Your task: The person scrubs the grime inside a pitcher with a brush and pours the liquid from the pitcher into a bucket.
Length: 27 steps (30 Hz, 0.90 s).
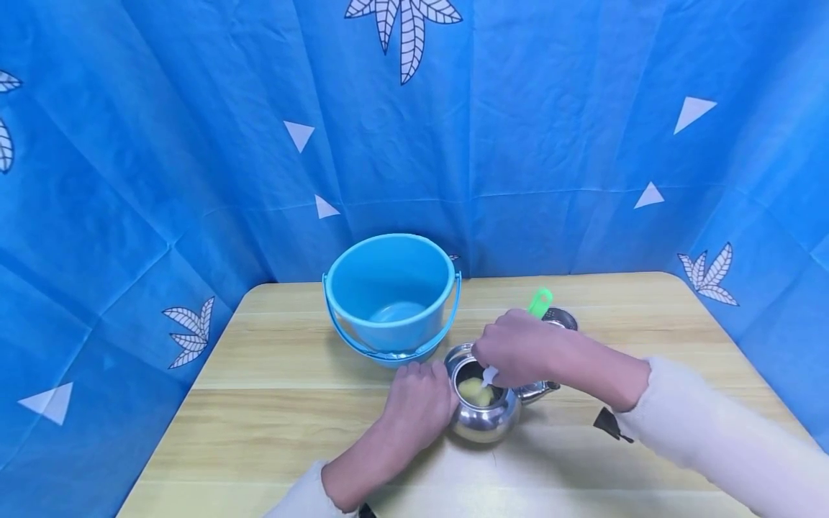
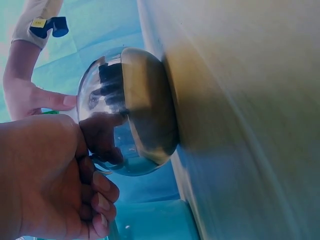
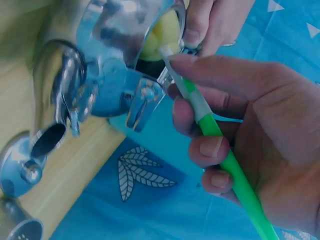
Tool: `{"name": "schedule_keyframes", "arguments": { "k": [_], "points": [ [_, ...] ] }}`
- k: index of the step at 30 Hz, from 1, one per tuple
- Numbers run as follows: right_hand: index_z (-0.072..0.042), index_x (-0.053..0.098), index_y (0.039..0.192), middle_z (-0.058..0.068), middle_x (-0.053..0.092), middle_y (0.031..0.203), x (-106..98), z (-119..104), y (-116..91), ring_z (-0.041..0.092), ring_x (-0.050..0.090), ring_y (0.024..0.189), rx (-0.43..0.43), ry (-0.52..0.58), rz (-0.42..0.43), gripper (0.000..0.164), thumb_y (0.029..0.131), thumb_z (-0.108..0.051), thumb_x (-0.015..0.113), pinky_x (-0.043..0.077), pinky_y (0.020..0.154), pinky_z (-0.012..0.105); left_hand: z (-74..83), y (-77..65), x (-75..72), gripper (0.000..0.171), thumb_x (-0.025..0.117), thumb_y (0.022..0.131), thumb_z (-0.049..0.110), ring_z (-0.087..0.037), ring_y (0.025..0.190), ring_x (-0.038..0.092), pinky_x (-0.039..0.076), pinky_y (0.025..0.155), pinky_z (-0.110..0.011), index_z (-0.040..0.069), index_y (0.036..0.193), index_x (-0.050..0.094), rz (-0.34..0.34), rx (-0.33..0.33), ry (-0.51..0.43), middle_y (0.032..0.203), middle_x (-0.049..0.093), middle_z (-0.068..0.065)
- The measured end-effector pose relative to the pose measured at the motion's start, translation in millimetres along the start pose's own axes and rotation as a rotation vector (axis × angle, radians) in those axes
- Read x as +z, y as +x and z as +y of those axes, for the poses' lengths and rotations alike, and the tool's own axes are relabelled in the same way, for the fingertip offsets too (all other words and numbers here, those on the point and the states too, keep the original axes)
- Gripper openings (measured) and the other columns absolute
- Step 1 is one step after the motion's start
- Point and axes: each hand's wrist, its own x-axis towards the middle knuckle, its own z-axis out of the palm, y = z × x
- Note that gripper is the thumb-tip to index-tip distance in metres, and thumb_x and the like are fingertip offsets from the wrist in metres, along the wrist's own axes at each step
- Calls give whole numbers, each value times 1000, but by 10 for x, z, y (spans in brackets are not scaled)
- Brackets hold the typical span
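Note:
A shiny stainless steel teapot [image 1: 482, 426] stands lidless on the table, its spout [image 3: 50, 137] toward the right. My left hand [image 1: 419, 403] grips its left side near the rim, and the fingers [image 2: 102, 202] show curled there in the left wrist view. In my right hand [image 1: 518, 349] is a sponge brush with a green and white handle [image 3: 240, 185], pinched along its white part. The handle slants down into the pot's mouth, where its yellow sponge head [image 1: 476, 392] sits. In the right wrist view, the white tip meets the yellow head [image 3: 167, 32].
A light blue bucket [image 1: 388, 327] with a hanging handle stands just behind and left of the teapot. Beyond my right hand lies a metal strainer [image 1: 560, 317], with the round knobbed lid [image 3: 20, 165] beside it. A blue patterned curtain [image 1: 518, 144] surrounds the wooden table [image 1: 278, 410].

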Motion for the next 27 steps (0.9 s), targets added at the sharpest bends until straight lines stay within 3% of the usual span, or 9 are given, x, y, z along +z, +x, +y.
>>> {"name": "schedule_keyframes", "arguments": {
  "k": [5, 10, 15, 22, 27],
  "points": [
    [-19, 74, 93, -7, 62, 68, 99, -26, -72, 11, 44, 56, -14, -81, 125, 18, 86, -35, 80, 38, 52, 25, 4, 4, -8, 28, 59, 94, 29, -14, 51, 36, 21, 49, -26, 13, 72, 58, 5, -1, -12, 61, 47, 2],
    [-18, 72, 88, -5, 66, 70, 237, -44, -138, 10, 49, 54, -75, -253, 345, 22, 83, -37, 82, 38, 50, 24, 2, 1, -22, 27, 59, 94, 29, -14, 51, 36, 22, 49, -27, 14, 71, 57, -19, -2, 2, 62, 47, 3],
    [-20, 69, 82, -6, 65, 67, 363, -72, -182, 11, 52, 54, -106, -412, 537, 21, 72, -22, 87, 37, 52, 24, -3, 0, -22, 27, 60, 94, 29, -14, 51, 39, 22, 50, -27, 15, 71, 58, -9, -2, 11, 62, 47, 3],
    [-20, 68, 78, -3, 65, 66, 450, -165, -230, 13, 50, 54, -78, -523, 645, 17, 74, -17, 84, 39, 53, 24, -2, 6, -18, 28, 59, 93, 29, -13, 51, 37, 19, 50, -27, 16, 69, 56, 28, -2, 11, 61, 46, 4],
    [-20, 63, 72, -3, 58, 60, 493, -208, -235, 12, 42, 52, -36, -575, 683, 19, 75, -16, 81, 33, 51, 24, 1, 6, -20, 30, 61, 92, 29, -12, 50, 32, 16, 51, -27, 17, 66, 54, 44, -8, 9, 60, 44, 5]
  ]
}}
